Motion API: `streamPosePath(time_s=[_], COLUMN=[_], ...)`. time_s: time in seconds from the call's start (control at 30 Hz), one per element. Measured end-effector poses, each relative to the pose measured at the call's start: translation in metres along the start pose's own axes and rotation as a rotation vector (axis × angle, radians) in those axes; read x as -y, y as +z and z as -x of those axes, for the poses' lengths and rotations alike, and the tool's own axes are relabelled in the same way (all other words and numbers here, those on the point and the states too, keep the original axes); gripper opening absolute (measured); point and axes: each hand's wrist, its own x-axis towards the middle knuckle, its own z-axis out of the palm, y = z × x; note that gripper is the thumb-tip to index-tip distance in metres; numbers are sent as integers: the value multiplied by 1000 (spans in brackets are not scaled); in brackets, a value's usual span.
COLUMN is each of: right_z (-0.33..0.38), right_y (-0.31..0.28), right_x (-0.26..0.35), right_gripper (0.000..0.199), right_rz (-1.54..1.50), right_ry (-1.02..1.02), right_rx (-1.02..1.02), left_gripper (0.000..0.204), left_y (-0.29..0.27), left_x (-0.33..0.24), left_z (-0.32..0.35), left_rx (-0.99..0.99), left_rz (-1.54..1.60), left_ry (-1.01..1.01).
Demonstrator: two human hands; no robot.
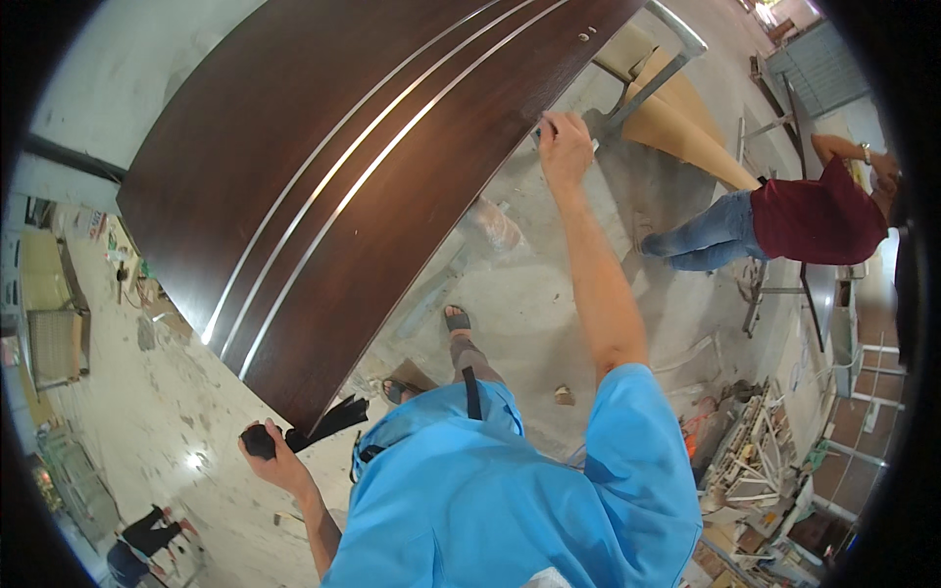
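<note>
A dark brown wooden door panel [392, 186] with three thin silver strips set along it fills the upper left. My left hand [282, 466] is closed round a black bundle [259, 441], close to the panel's near corner. A loose black strip [333, 421] stretches rightward beside that corner; whether it joins the bundle is hidden. Farther up, my right hand [568, 155] has its fingers pinched together at the panel's right long edge. Something small and dark shows at its fingertips, too small to name.
Two holes [586, 34] pierce the panel near its far right edge. A metal stand [676, 49] and brown sheet material [676, 122] are beyond my right hand. A person in a dark red shirt [818, 216] is at the right, another person [142, 549] at lower left. Scrap wood [750, 456] is piled lower right.
</note>
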Motion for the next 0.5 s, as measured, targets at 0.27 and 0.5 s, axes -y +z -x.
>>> streamPosePath(time_s=[0.27,0.5], right_z=[85,-31], right_y=[-50,39], right_x=[93,-99], right_gripper=[32,8], right_rz=[-342,-105], right_ry=[-226,356], right_rx=[285,-144], left_gripper=[42,30], left_y=[145,213], left_x=[-110,-125], left_z=[29,32], left_rx=[607,551], left_rz=[-264,-380], left_ry=[730,906])
